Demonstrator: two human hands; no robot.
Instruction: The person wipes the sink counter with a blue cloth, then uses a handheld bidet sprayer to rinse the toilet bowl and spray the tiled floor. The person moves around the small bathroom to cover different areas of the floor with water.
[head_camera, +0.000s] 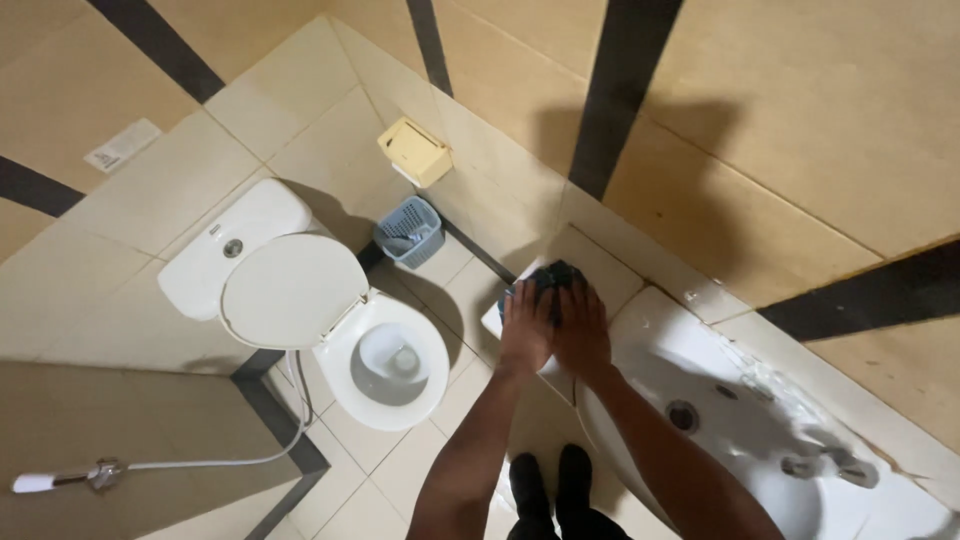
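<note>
A view from above of a small bathroom, seen from the head of a person looking down at their own two bare arms. Both hands press side by side on a dark cloth (553, 277), a crumpled soft bundle of dark blue-green fabric that sits on the flat end ledge of a white sink (640, 330). The left hand (526, 328) lies flat with fingers stretched forward over the near part of the cloth; the right hand (583, 330) lies just beside it, touching it, fingers also spread flat on the fabric. Neither hand is clenched: the palms push down on the cloth rather than wrapping around it. The far edge of the cloth bulges out beyond the fingertips.

The sink is glossy white ceramic with a rounded oval bowl, a metal drain (683, 415) and a metal tap (835, 468), both well to the right of the hands. To the left of the hands stands a white toilet (385, 365) with its smooth lid raised against the cistern. Beyond the fingertips and to the left are a blue plastic lattice basket (410, 231) and a cream paper holder (415, 151) on the beige tiled wall. Below the wrists, the person's dark shoes (552, 483) stand on pale glossy floor tiles
</note>
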